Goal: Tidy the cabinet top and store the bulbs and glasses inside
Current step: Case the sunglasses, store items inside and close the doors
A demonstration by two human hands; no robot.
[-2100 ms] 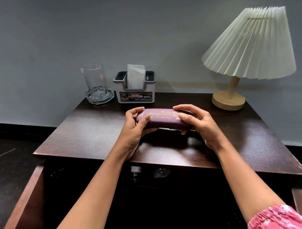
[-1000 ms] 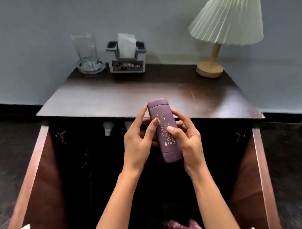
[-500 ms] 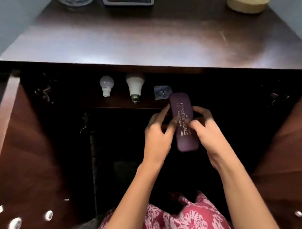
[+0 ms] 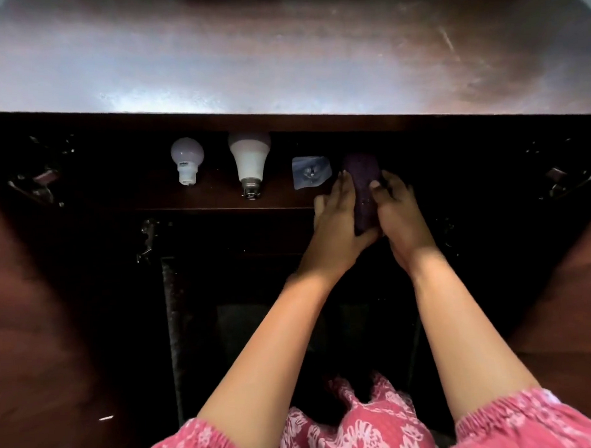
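Observation:
A purple glasses case [image 4: 363,184] lies lengthwise on the upper shelf [image 4: 219,201] inside the open cabinet, its far end in shadow under the top. My left hand [image 4: 336,225] grips its left side and my right hand [image 4: 399,217] grips its right side. To the left on the same shelf lie a small white bulb [image 4: 187,160], a larger white bulb [image 4: 250,161] and a small clear packet [image 4: 310,172], which sits just beside the case.
The dark wooden cabinet top [image 4: 281,56] fills the upper view. Both doors stand open: the left door [image 4: 32,316] and the right door [image 4: 571,298]. The lower compartment [image 4: 243,309] is dark, with metal hinges on its sides.
The case has gone from the cabinet top, turned lengthwise, down and forward onto the inner shelf, both hands holding it. The view has tilted down, so the lamp and glass are out of frame.

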